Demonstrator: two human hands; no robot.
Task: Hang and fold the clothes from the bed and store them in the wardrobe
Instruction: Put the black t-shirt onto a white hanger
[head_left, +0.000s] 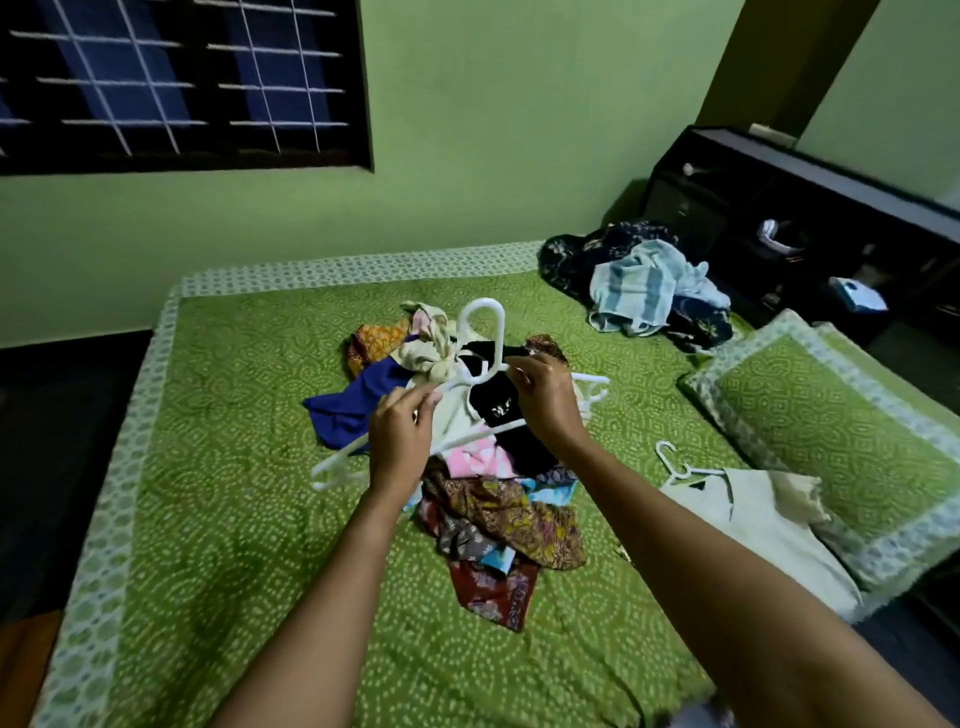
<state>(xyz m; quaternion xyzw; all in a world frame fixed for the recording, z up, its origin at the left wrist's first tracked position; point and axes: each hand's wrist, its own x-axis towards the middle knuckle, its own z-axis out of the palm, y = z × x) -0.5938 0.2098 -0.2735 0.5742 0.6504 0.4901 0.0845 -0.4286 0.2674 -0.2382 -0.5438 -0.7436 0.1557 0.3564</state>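
A green patterned spread is covering the bed (234, 519) across the lower frame, under green walls, with a barred window (182, 78) at upper left and a dark shelf unit (805, 208) at upper right. Mid-frame, white hangers (485, 322) are hovering over the clothes pile (498, 509), hiding part of it. The left hand (400, 441) is pinching one shoulder and the right hand (545, 400) is pinching near the hook. A second heap (639, 280) is lying at upper right, and a hung cream top (753, 519) is lying beside the pillow (831, 415).

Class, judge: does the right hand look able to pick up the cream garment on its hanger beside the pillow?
Probably not yet: the right hand is pinching the white hangers with the left hand. Once it lets go, bare bedspread leaves the way to the cream garment free.
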